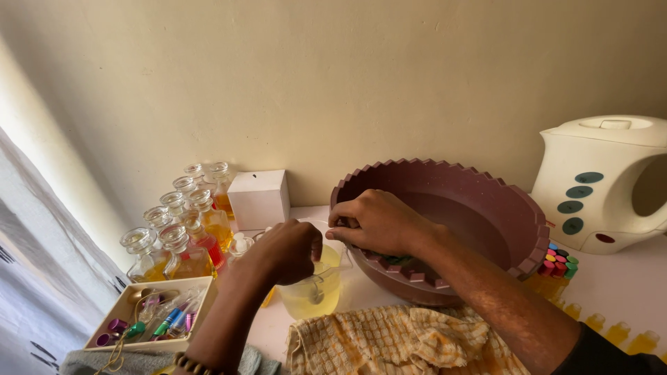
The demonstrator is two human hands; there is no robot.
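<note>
My left hand (288, 248) is curled over the rim of a clear measuring jug (313, 292) that holds pale yellow liquid. My right hand (375, 221) rests on the near rim of a large maroon basin (486, 201), fingers pinched together close to the left hand above the jug. Something small seems held between the fingertips, but I cannot make out what. A bit of green shows under the right wrist inside the basin.
Several glass bottles (184, 232) with yellow and red liquid stand at the left beside a white box (260, 198). A tray (135, 326) of small coloured vials lies in front. A white electric kettle (604, 184) stands right, coloured caps (559, 260) beside it. A checked cloth (396, 340) lies near.
</note>
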